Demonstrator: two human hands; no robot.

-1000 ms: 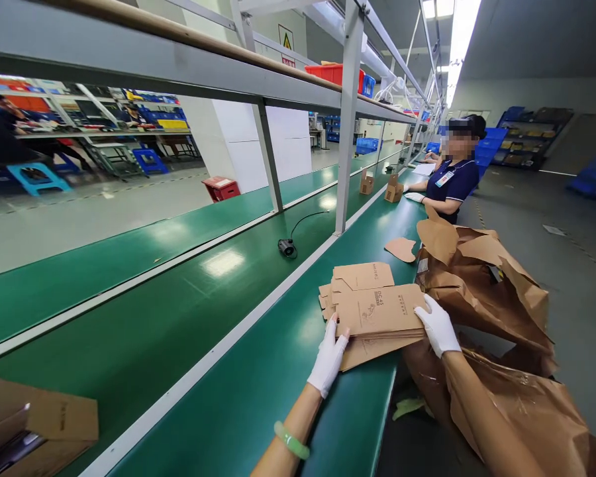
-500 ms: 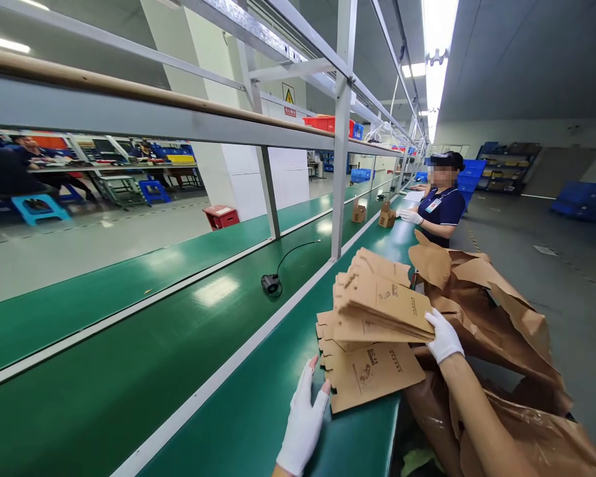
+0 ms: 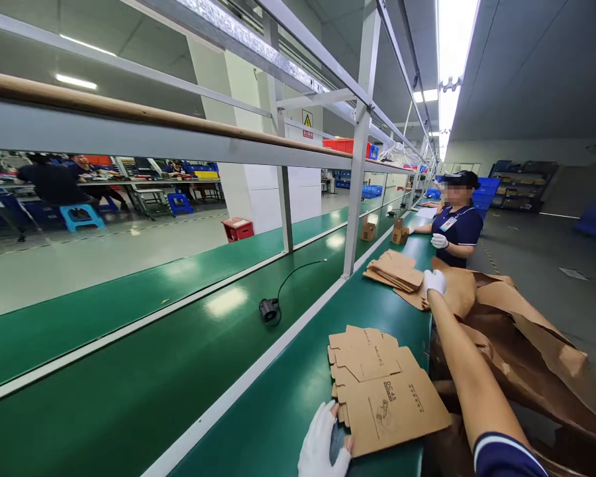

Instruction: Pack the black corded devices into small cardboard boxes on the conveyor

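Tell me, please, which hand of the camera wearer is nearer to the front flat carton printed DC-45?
Left. The left hand is at the front carton's lower-left corner; the right hand is farther up the bench, at the end of the other carton stack.

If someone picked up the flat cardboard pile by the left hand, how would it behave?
The cardboard pile would probably feel fairly stiff yet light, since its pieces look thin and lie flat. They might slide apart, as they overlap with uneven edges. Rolling seems unlikely: it rests flat on the green surface.
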